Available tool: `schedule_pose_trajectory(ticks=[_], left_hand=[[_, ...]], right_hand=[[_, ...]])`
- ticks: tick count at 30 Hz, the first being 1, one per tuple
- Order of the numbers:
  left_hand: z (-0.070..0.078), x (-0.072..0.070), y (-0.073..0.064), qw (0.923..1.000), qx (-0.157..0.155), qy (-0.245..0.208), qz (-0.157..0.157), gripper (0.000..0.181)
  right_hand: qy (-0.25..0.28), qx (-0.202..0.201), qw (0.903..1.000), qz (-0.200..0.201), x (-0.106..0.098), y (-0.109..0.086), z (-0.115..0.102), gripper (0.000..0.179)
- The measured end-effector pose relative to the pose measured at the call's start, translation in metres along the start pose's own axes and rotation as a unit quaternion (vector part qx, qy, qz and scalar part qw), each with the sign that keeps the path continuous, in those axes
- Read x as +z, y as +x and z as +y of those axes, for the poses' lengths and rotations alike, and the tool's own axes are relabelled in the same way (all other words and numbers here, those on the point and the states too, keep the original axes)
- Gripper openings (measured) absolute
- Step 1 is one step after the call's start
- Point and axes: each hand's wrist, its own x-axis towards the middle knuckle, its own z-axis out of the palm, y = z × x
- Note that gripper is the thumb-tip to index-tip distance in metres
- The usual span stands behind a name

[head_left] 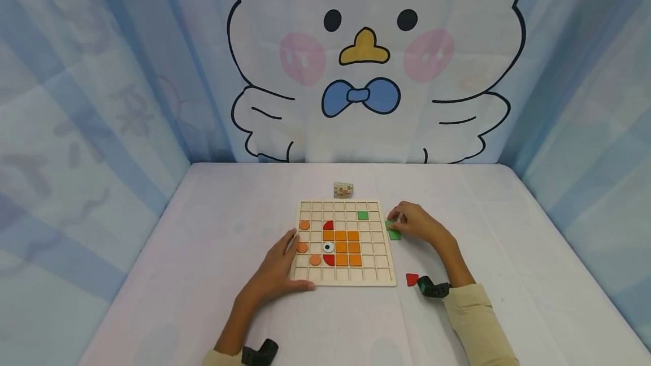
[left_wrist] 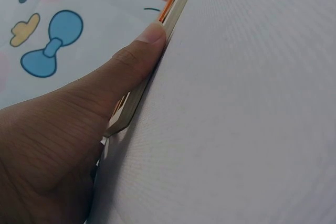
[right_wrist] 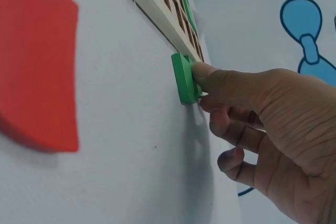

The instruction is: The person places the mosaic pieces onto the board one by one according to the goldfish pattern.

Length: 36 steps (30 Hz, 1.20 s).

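Observation:
A pale wooden grid board (head_left: 376,275) lies on the table. My left hand (head_left: 274,264) rests around its near left corner, fingers at the left edge and thumb (left_wrist: 139,51) straight along the front edge. Just beyond the board's right edge, my right hand (head_left: 414,222) pinches a green square tile between thumb and index finger, its other fingers loosely bent. A second green tile (head_left: 395,235) sits right beside it; the fingers partly hide the held one. On the board are orange square tiles (head_left: 341,248), red pieces (head_left: 329,260), orange discs (head_left: 315,260), an eye disc (head_left: 328,247) and one green tile (head_left: 363,215).
A red piece (head_left: 412,279) lies on the table right of the board, near the right wrist camera. Behind the board's far edge is a small patterned card (head_left: 343,190). A curtain with a cartoon bird (head_left: 366,129) hangs behind the table.

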Motion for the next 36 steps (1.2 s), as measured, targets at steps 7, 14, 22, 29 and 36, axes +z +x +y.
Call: schedule_pose_trajectory(ticks=[7,14,22,29,36], left_hand=[[-0.0002,0.0009,0.0005,1.0000,0.010,-0.001,0.001,0.124],[0.0012,0.0007,0.0009,1.0000,0.003,-0.001,0.003,0.125],[0.0018,-0.0005,0.0001,1.0000,-0.004,-0.002,-0.002,0.125],[0.0002,-0.0007,0.0003,1.0000,-0.001,-0.003,0.002,0.126],[0.0001,-0.0010,0.0003,1.0000,0.004,-0.001,-0.004,0.125]], right_hand=[[-0.001,-0.002,1.0000,-0.002,-0.0021,-0.0032,-0.0006,0.021],[0.000,0.003,1.0000,-0.001,-0.0013,-0.0027,0.0005,0.021],[-0.022,0.002,0.9997,0.006,0.0003,-0.0018,-0.0005,0.025],[-0.047,0.013,0.9987,0.017,0.0036,-0.0011,-0.0003,0.025],[-0.047,0.006,0.9982,0.035,0.0043,-0.0045,0.0001,0.025]])
